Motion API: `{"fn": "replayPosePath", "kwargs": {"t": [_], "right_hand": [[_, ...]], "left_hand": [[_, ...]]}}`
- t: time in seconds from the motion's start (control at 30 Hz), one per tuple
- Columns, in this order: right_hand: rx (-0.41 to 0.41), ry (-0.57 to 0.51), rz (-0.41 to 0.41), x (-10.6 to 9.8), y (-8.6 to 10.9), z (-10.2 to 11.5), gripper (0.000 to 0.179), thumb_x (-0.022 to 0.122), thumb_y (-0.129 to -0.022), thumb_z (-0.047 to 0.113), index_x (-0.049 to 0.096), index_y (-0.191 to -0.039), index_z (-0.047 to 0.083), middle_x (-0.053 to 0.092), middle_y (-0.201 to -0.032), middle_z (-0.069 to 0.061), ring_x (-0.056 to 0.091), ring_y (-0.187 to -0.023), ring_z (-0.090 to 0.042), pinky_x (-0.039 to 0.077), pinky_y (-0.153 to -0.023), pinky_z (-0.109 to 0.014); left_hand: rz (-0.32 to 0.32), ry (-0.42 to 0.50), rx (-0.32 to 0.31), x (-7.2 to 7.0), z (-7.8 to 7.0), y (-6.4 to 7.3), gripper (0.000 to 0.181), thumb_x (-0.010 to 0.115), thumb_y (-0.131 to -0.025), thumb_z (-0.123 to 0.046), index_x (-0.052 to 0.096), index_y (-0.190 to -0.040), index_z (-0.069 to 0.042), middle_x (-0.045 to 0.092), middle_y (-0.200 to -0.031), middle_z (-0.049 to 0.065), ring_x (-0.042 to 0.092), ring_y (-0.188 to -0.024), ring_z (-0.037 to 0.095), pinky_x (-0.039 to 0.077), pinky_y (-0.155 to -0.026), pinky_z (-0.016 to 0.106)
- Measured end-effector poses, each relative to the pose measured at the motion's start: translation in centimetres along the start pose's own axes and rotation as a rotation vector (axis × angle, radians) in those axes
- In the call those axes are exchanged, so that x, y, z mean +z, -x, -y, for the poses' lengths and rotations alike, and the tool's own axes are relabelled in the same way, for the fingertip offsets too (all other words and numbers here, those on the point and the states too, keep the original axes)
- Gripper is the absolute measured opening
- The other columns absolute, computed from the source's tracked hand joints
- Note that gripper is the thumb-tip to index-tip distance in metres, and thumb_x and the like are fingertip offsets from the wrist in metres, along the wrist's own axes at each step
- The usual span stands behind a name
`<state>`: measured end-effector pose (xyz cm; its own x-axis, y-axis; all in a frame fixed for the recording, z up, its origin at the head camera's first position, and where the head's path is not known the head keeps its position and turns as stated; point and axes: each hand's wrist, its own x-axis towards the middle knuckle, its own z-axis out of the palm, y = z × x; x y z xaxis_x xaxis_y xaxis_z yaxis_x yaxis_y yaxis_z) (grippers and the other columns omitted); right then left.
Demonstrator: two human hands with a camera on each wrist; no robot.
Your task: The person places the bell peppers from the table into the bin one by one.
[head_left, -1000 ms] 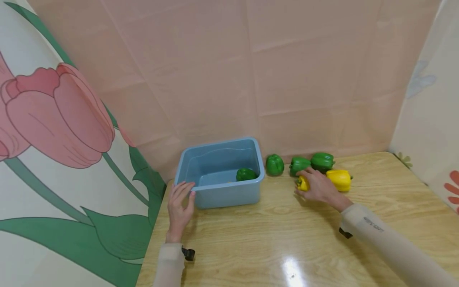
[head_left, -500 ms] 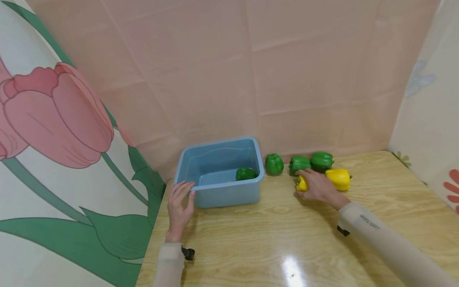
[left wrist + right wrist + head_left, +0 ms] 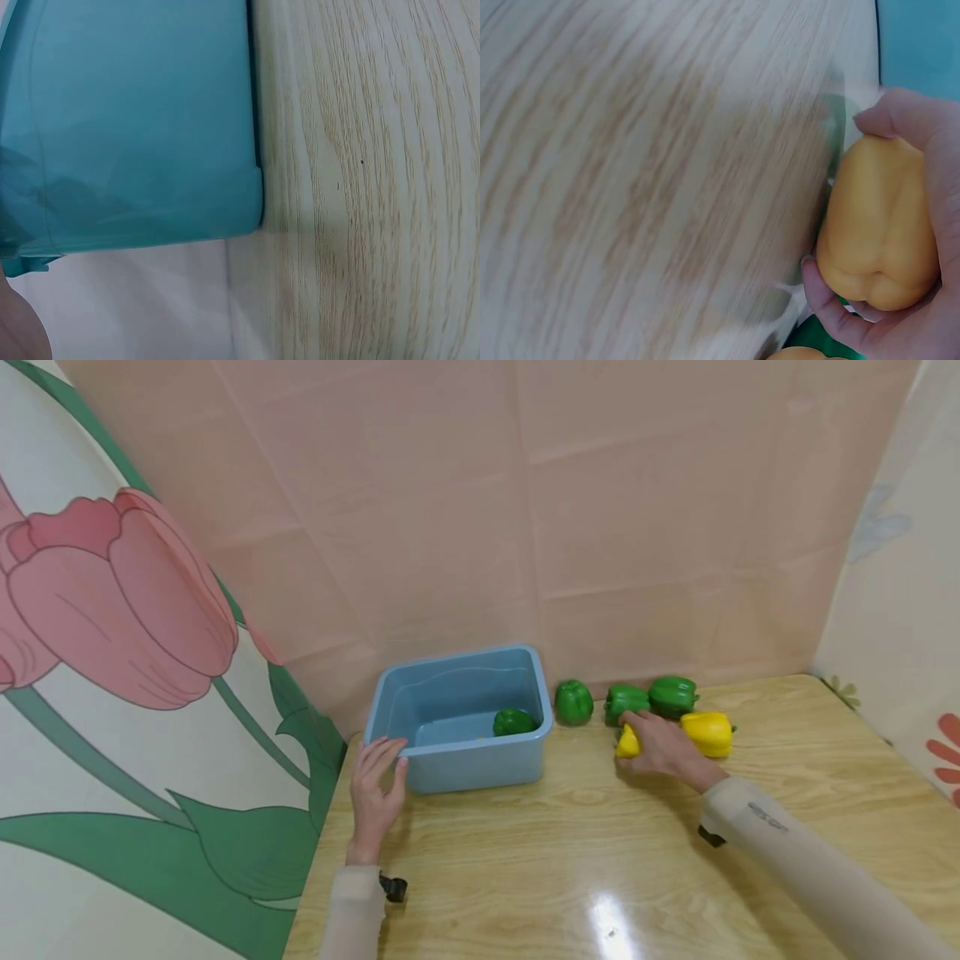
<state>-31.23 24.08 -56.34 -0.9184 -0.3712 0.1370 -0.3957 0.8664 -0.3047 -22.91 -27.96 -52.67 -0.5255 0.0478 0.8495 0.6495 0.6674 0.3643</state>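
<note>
A blue plastic basin [image 3: 465, 770] stands at the back left of the table, with a green bell pepper [image 3: 514, 722] inside it. My left hand [image 3: 377, 793] holds its front left rim, fingers over the edge and thumb against the outer wall. My right hand [image 3: 663, 745] grips a yellow bell pepper [image 3: 881, 217] low over the table, thumb and fingers curled round it. Just behind that hand lie two green bell peppers [image 3: 627, 700] [image 3: 672, 695]. A second yellow bell pepper [image 3: 708, 733] lies to its right, partly covered by the hand.
Another green bell pepper [image 3: 574, 702] stands between the basin and the right hand. The wood-grain table [image 3: 525, 868] meets a pink sheet [image 3: 660, 568] at the back. A tulip-painted wall [image 3: 135, 710] borders the left side.
The yellow bell pepper has turned in my right hand: its green stem, plain earlier, is now hardly visible. My right wrist has shifted slightly left. My left hand stays put.
</note>
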Motion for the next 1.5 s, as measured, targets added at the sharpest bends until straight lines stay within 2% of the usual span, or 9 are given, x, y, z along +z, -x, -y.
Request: {"fn": "replayPosePath", "kwargs": {"t": [0.27, 0.47, 0.77, 0.97, 1.2, 1.5], "right_hand": [[0.017, -0.014, -0.013, -0.3, 0.0, 0.4, 0.077, 0.091, -0.077, 0.044, 0.061, -0.135, 0.004, 0.07, -0.122, -0.021, 0.065, -0.087, -0.025, 0.058, -0.07, -0.047], [0.012, -0.027, -0.041, -0.4, 0.0, 0.4, 0.077, 0.092, -0.076, 0.046, 0.062, -0.133, 0.004, 0.071, -0.122, -0.02, 0.066, -0.086, -0.024, 0.058, -0.068, -0.046], [-0.004, -0.048, -0.064, -0.7, 0.0, 0.3, 0.074, 0.091, -0.075, 0.044, 0.062, -0.131, 0.005, 0.071, -0.121, -0.021, 0.065, -0.083, -0.024, 0.057, -0.066, -0.046], [-0.019, -0.074, -0.108, -1.6, -0.5, 1.0, 0.071, 0.093, -0.074, 0.041, 0.064, -0.13, 0.008, 0.07, -0.124, -0.019, 0.065, -0.087, -0.026, 0.057, -0.069, -0.046], [-0.013, -0.102, -0.139, -2.8, -0.7, 2.2, 0.067, 0.093, -0.075, 0.038, 0.063, -0.128, 0.011, 0.07, -0.117, -0.013, 0.063, -0.086, -0.023, 0.054, -0.067, -0.041], [0.005, -0.12, -0.149, -3.7, -0.9, 3.3, 0.072, 0.09, -0.075, 0.039, 0.062, -0.133, 0.009, 0.069, -0.114, -0.011, 0.062, -0.083, -0.023, 0.052, -0.066, -0.038]], "left_hand": [[0.002, 0.009, -0.005, 0.0, -0.1, 0.1, 0.034, 0.075, -0.095, -0.001, 0.079, -0.127, -0.012, 0.079, -0.122, 0.011, 0.064, -0.127, 0.039, 0.03, -0.119, 0.076], [-0.004, 0.009, 0.005, 0.0, 0.0, 0.0, 0.034, 0.075, -0.095, 0.001, 0.079, -0.126, -0.012, 0.079, -0.122, 0.011, 0.064, -0.127, 0.039, 0.03, -0.115, 0.081], [0.011, -0.001, -0.01, 0.0, -0.3, 0.1, 0.034, 0.074, -0.095, -0.001, 0.079, -0.127, -0.012, 0.078, -0.123, 0.01, 0.064, -0.128, 0.039, 0.028, -0.122, 0.073], [0.008, -0.002, -0.01, 0.0, -0.1, 0.1, 0.034, 0.075, -0.095, -0.001, 0.079, -0.127, -0.013, 0.078, -0.123, 0.01, 0.064, -0.129, 0.038, 0.03, -0.117, 0.078], [0.01, -0.009, -0.011, -0.1, -0.2, 0.2, 0.034, 0.075, -0.095, 0.0, 0.079, -0.127, -0.012, 0.078, -0.123, 0.01, 0.064, -0.129, 0.038, 0.029, -0.12, 0.075], [0.011, -0.013, -0.009, -0.1, -0.3, 0.0, 0.034, 0.074, -0.096, -0.001, 0.079, -0.127, -0.012, 0.078, -0.123, 0.01, 0.064, -0.129, 0.038, 0.031, -0.117, 0.078]]}}
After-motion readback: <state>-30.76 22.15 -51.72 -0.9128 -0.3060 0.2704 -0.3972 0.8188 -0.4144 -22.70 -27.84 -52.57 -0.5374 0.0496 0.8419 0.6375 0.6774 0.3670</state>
